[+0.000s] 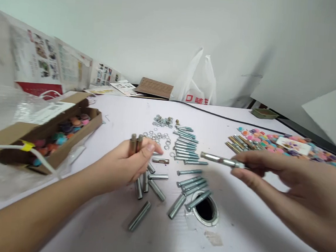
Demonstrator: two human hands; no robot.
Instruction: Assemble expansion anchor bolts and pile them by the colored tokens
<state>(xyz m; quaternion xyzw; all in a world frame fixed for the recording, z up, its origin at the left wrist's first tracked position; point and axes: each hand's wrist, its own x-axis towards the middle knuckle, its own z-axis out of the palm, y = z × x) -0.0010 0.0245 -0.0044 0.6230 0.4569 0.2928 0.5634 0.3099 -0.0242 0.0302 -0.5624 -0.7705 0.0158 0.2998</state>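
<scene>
My left hand [133, 160] is closed around two metal pieces [132, 144] whose ends stick up above the fingers. On the right, my right hand [258, 164] pinches one end of a silver expansion bolt [219, 159], which points left over the table. Several metal sleeves [157, 190] lie scattered below and beside my left hand. Between the hands runs a column of bolts [186, 146]. Small washers [163, 136] and a cluster of nuts [163, 121] lie behind my left hand. Brass-coloured and silver bolts [236, 144] are piled behind my right hand.
An open cardboard box [94, 124] with coloured discs stands at left, a white cable [44, 160] across it. More coloured discs [288, 147] lie at right. A round hole [215, 219] opens in the table front. A plastic bag [196, 85] and a small green tray [264, 113] are behind.
</scene>
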